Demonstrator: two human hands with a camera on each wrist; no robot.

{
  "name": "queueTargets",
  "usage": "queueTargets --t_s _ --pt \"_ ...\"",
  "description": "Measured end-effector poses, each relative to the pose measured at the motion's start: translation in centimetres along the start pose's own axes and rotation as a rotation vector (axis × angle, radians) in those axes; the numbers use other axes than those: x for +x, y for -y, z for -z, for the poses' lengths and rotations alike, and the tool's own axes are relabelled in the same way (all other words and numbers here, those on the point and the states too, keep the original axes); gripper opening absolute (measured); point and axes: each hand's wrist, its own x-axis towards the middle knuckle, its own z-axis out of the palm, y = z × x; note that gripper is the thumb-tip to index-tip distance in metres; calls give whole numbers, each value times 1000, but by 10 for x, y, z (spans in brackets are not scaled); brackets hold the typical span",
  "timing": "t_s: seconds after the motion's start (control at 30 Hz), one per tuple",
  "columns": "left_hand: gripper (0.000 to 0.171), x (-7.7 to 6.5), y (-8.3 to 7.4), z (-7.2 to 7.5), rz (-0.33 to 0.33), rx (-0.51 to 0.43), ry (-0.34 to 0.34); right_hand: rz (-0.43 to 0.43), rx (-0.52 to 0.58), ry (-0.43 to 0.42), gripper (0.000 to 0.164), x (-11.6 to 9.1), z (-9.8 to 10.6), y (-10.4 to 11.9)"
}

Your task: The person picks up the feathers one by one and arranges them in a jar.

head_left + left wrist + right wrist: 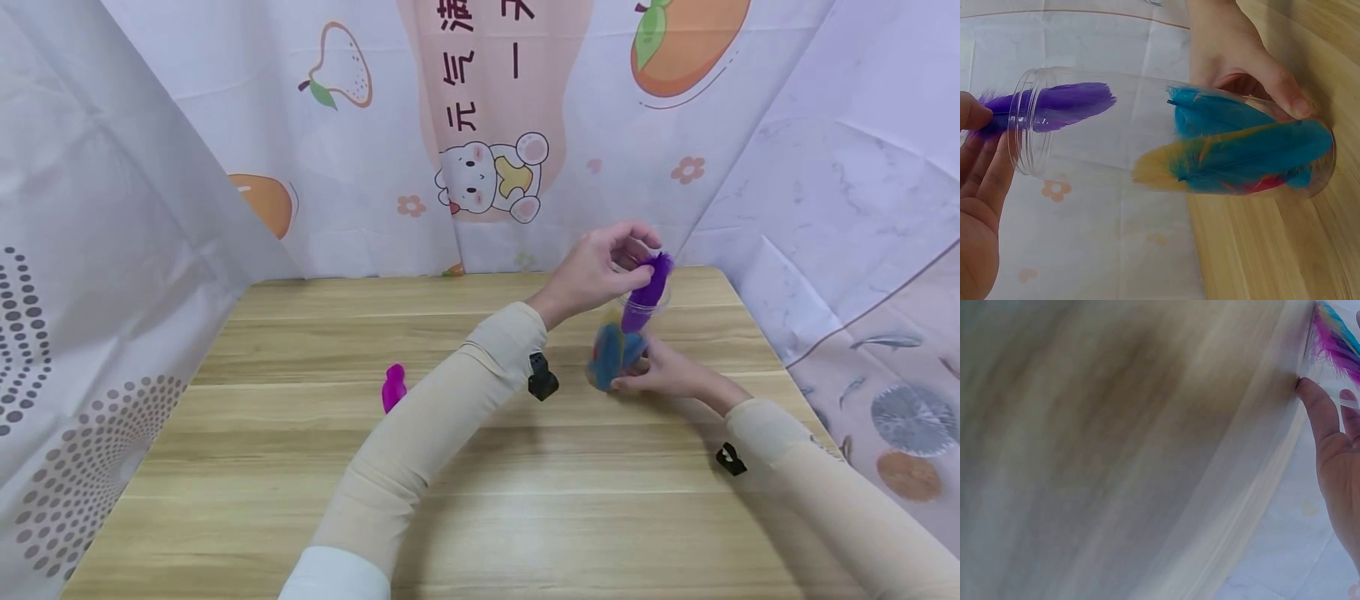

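My left hand [596,267] pinches a purple feather [647,292] by its end at the jar's mouth. In the left wrist view, the rest of that feather [1079,106] reaches inside the clear jar [1141,181]. Lower in the jar lie teal feathers [1254,150], a yellow feather [1159,169] and a bit of red. Low on the jar's side, my right hand [667,375] holds it, thumb and fingers round the wall. The jar stands upright on the table. In the right wrist view, only part of the right hand [1341,469] and some feathers [1338,344] show.
A magenta feather [393,387] lies on the wooden table [300,450], partly covered by my left sleeve [427,433]. Printed curtains [337,167] hang behind and at both sides. Black wrist pieces [542,377] sit on both sleeves.
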Motion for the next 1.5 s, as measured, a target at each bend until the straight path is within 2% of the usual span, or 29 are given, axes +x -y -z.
queueTargets --t_s 0.23,0.43,0.67,0.9,1.17,1.37,1.5 --pt "21 -1 3 2 -13 20 -3 -3 3 -4 95 0 -1 0" --pt "26 -3 4 3 -6 6 -25 -15 -19 4 80 0 -1 -1" --pt "27 -7 9 8 -17 6 -45 -57 0 -36 98 -2 -2 0" --pt "32 -15 14 18 1 15 -39 -65 -4 -38 98 -2 -2 1" --pt "39 -38 18 34 73 10 -1 -76 -21 -38 95 -4 -2 3" --pt "43 -70 27 51 145 50 70 -61 -36 -35 91 -4 -3 3" --pt "50 -91 36 66 197 78 137 -81 -38 -38 93 -4 -4 4"
